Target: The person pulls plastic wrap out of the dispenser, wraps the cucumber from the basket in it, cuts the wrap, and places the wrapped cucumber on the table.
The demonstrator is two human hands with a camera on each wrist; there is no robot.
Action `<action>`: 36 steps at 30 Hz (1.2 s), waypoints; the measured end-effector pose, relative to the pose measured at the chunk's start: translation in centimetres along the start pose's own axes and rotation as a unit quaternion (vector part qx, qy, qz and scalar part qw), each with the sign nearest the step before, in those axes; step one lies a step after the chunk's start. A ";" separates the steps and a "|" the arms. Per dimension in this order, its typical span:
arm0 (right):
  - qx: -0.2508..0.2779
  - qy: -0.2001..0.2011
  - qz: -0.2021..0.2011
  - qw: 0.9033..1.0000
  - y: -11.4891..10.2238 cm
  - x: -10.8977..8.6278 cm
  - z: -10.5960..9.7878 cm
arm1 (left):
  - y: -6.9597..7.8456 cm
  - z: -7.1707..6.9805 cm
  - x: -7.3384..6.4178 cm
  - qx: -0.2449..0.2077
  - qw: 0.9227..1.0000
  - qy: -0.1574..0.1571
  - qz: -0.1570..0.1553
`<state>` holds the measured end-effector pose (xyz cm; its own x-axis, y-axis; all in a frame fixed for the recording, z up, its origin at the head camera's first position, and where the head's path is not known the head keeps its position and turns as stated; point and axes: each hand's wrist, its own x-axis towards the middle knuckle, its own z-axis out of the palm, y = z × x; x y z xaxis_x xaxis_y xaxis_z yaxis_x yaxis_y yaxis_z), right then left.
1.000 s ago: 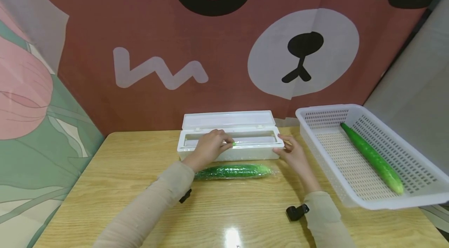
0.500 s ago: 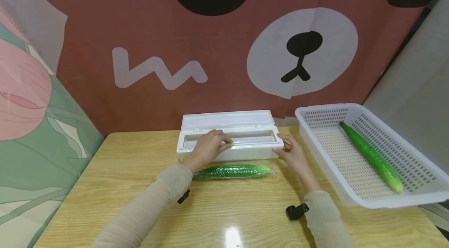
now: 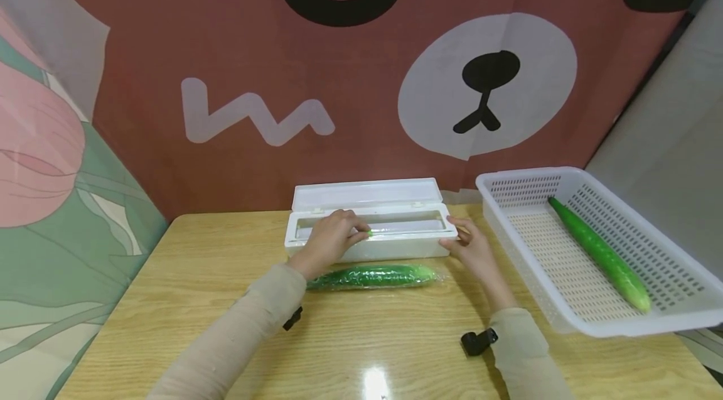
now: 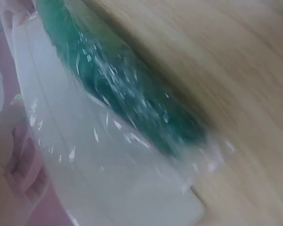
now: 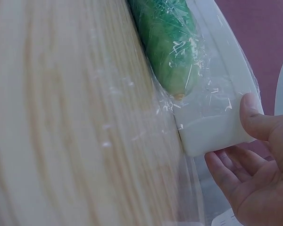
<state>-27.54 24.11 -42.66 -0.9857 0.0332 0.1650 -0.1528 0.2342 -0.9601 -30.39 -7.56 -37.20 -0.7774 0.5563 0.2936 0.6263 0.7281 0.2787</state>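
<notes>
A white cling film dispenser [image 3: 395,250] stands on the table, its lid [image 3: 366,195] raised at the back. My left hand [image 3: 330,238] pinches a small green slide cutter [image 3: 369,233] on the dispenser's front top edge, left of the middle. With thumb and fingers my right hand [image 3: 473,250] grips the dispenser's right end; the right wrist view shows the thumb [image 5: 250,110] on its corner. In front lies a cucumber [image 3: 378,275] wrapped in clear film, its left end partly behind my left wrist. Film spreads from the cucumber over the dispenser's front in the left wrist view.
At the right stands a white perforated basket [image 3: 525,281] holding one unwrapped cucumber [image 3: 601,255]. A printed cloth [image 3: 361,86] hangs behind the wooden table [image 3: 384,337], close to the raised lid.
My left hand has slid slightly left along the dispenser's edge with the green slide cutter. My right hand has stayed at the right end, and the wrapped cucumber lies where it was.
</notes>
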 end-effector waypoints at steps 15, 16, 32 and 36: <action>0.010 -0.005 0.006 1.000 -0.2 0.2 -0.4 | -4.3 -2.6 -4.0 -0.001 0.997 0.040 -0.063; 0.010 -0.006 0.004 1.000 -0.1 0.2 -0.4 | -4.3 -2.7 -4.1 0.002 0.997 0.042 -0.059; 0.001 0.003 -0.008 1.000 -0.1 -0.1 -0.1 | -7.0 -3.9 -6.6 0.028 0.996 0.063 -0.057; 0.004 0.002 -0.007 1.000 0.0 -0.1 -0.1 | -7.5 -4.3 -7.3 0.034 0.996 0.067 -0.056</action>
<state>-27.40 24.17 -42.62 -0.9834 0.0335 0.1786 -0.1665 0.2272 -0.9595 -29.10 -18.79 -37.53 -0.8245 0.4142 0.3855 0.5268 0.8105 0.2560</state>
